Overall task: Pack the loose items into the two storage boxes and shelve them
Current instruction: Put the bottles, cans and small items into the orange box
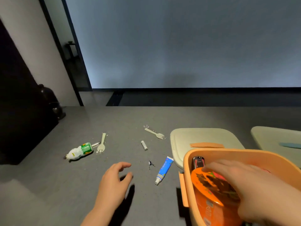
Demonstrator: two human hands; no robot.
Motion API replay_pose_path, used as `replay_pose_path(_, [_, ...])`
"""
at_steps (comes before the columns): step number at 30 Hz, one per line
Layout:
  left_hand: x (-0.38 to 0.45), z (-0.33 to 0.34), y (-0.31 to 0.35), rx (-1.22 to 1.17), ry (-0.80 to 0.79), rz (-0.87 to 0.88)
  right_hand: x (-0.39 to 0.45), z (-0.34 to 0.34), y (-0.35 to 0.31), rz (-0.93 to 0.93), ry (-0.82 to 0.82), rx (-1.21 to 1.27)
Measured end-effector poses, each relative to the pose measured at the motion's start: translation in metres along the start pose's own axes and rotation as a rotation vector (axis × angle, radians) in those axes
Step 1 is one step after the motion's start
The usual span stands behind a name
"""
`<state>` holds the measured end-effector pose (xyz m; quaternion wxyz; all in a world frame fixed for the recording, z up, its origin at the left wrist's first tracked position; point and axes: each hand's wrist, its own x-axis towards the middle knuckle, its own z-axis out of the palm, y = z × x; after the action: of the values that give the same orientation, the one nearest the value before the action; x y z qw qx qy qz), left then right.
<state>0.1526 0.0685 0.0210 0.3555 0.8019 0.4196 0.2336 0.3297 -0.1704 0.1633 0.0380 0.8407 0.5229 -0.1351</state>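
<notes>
Right hand (254, 190) grips an orange cup (215, 193) inside the orange box (244, 154); left hand (114, 178) hovers open above the desk (48, 185).

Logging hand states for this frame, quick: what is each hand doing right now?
Left hand: open, fingers loosely curved, holding nothing, above the table.
Right hand: on the orange cup inside the orange box; grip cannot be told.

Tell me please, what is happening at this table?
A person is packing small items. The right hand holds an orange cup inside the orange box. The left hand hovers open over the table. A blue tube, two forks and a small bottle lie loose.
</notes>
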Motion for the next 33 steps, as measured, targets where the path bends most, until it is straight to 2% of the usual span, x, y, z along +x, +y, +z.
replay_pose_path(2, [0.009, -0.008, -0.01, 0.0, -0.012, 0.016, 0.002, -0.006, -0.017, -0.002, 0.12, -0.008])
replay_pose_path(4, [0.02, -0.011, -0.018, -0.012, -0.032, 0.033, 0.014, -0.003, -0.042, -0.016, 0.315, 0.024])
replay_pose_path(7, [0.037, -0.009, -0.024, -0.036, -0.072, 0.084, 0.05, 0.02, -0.089, -0.044, 0.476, 0.239])
replay_pose_path(9, [0.049, -0.004, -0.026, -0.056, -0.118, 0.135, 0.08, 0.044, -0.115, -0.028, 0.5, 0.383])
replay_pose_path(12, [0.067, 0.008, -0.027, -0.056, -0.234, 0.251, 0.118, 0.082, -0.128, 0.092, 0.517, 0.499])
replay_pose_path(18, [0.096, 0.054, -0.027, 0.151, -0.464, 0.483, 0.164, 0.135, -0.108, 0.435, 0.459, 0.532])
replay_pose_path(20, [0.1, 0.068, -0.027, 0.218, -0.499, 0.531, 0.174, 0.145, -0.104, 0.522, 0.429, 0.518])
replay_pose_path(25, [0.113, 0.077, -0.037, 0.27, -0.408, 0.573, 0.187, 0.154, -0.099, 0.588, 0.427, 0.532])
replay_pose_path(29, [0.13, 0.063, -0.048, 0.198, -0.235, 0.47, 0.187, 0.155, -0.096, 0.593, 0.427, 0.534])
replay_pose_path(31, [0.143, 0.054, -0.051, 0.231, -0.143, 0.397, 0.187, 0.155, -0.095, 0.579, 0.416, 0.537])
replay_pose_path(33, [0.156, 0.051, -0.052, 0.298, -0.123, 0.335, 0.188, 0.154, -0.093, 0.575, 0.402, 0.546])
